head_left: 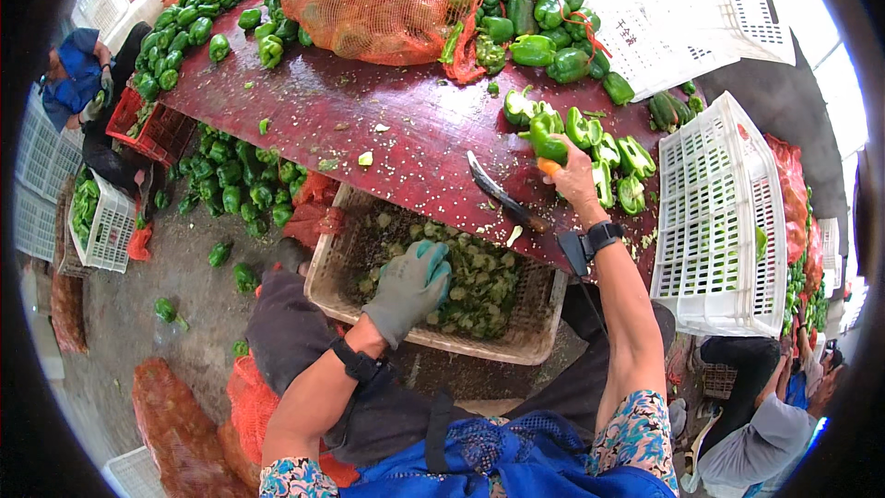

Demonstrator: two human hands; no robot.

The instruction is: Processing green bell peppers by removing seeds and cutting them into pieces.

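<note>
My left hand [412, 282], in a grey glove with teal fingers, is over a beige plastic crate [318, 267] of green pepper cores and scraps [475, 281]. Its fingers curl in, and whether anything is inside them is hidden. On the dark red table, my bare right hand [573, 175] closes on a green pepper [546, 136] among cut pepper halves [604, 152]. A small orange thing [549, 168] shows at its fingertips; I cannot tell what it is. A curved knife [502, 194] with a brown handle lies by the table edge, left of that hand.
Whole green peppers [525, 0] and an orange mesh sack [369, 5] lie across the table's far side. A white slatted crate [719, 221] stands at the right. Loose peppers [230, 175] lie on the floor at left. Other people [74, 74] sit at both sides.
</note>
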